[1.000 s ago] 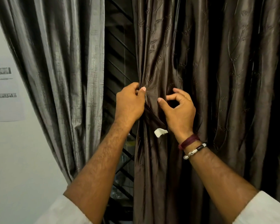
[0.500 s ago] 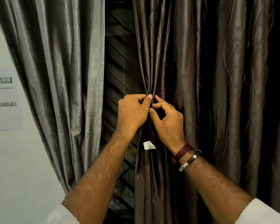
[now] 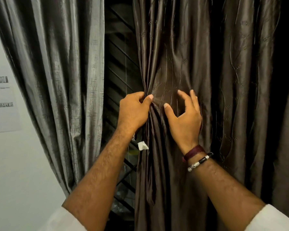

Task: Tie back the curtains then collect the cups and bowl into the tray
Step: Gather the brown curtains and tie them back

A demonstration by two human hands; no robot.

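Dim room, a curtained window: white sleeves (image 3: pixel 274 219) at the bottom edge, two bare forearms reaching up to the brown curtain (image 3: pixel 173 55), which hangs at centre and right. Left hand (image 3: pixel 133 110) pinches the curtain's inner edge, thumb and curled fingers bunching the folds. Right hand (image 3: pixel 183 117), bracelets (image 3: pixel 198 159) at the wrist, lies on the cloth just beside it, fingers spread and relaxed, gripping nothing. A white tag (image 3: pixel 143 145) sits on the curtain's edge below the left wrist. Further left hangs the grey curtain (image 3: pixel 57 72), untied; between the two, a dark window grille (image 3: pixel 120 72); a paper notice (image 3: pixel 3 104) is on the wall at far left. The satin-like cloth looks soft, light and slippery, likely to slide from a loose pinch; gathering it in a full fist around the bunched folds seems the surer hold. No cups, bowl or tray in view.
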